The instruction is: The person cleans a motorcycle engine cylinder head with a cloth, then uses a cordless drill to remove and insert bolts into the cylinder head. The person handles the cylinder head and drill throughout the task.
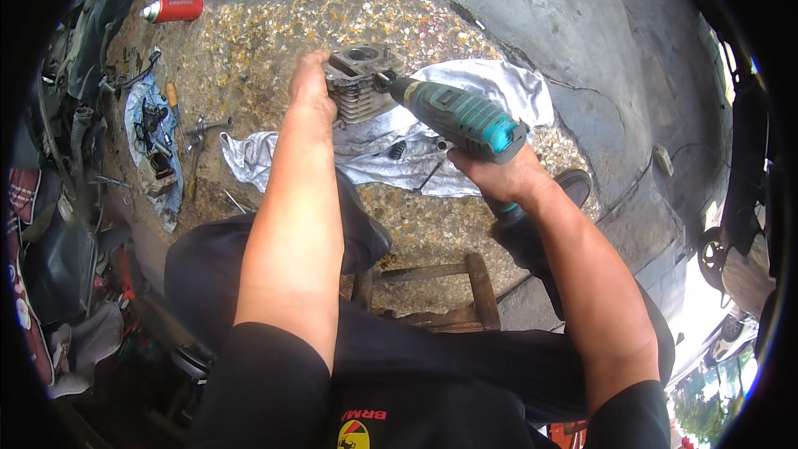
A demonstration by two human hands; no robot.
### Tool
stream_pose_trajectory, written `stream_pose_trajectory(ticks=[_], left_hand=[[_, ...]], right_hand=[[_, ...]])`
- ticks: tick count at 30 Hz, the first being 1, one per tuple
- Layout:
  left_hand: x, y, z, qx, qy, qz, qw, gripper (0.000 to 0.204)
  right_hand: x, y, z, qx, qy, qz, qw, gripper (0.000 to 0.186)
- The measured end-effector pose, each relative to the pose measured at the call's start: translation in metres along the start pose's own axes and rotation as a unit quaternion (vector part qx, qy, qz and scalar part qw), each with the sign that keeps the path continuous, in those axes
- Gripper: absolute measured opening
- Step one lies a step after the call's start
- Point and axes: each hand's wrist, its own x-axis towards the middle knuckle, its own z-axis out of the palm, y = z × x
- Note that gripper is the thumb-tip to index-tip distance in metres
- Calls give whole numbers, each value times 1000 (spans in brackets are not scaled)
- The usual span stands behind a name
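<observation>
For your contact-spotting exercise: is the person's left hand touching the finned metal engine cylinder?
Touching. The head view shows the left hand gripping the side of the finned metal engine cylinder, fingers wrapped on its edge with no gap.

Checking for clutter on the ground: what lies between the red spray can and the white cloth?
In the head view, bare speckled floor lies between the red spray can and the white cloth.
</observation>
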Motion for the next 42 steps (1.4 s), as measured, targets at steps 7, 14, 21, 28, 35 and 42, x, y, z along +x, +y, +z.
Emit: stream_pose_trajectory(ticks=[7,14,21,28,35,42], left_hand=[[1,2,12,65,-3,0,998,34],[12,6,27,135,-5,14,991,35],[13,11,31,157,1,-10,987,34],[12,10,18,160,-7,-26,987,41],[12,11,21,157,11,-11,988,36],[8,11,26,170,0,-15,985,39]], right_hand=[[5,2,-20,-122,-17,-17,992,27],[10,21,0,-143,4,-13,990,32],[24,46,-1,-43,65,-51,996,29],[37,49,-11,217,16,-10,976,35],[33,63,-13,180,-4,30,983,33],[13,64,6,220,36,17,975,20]])
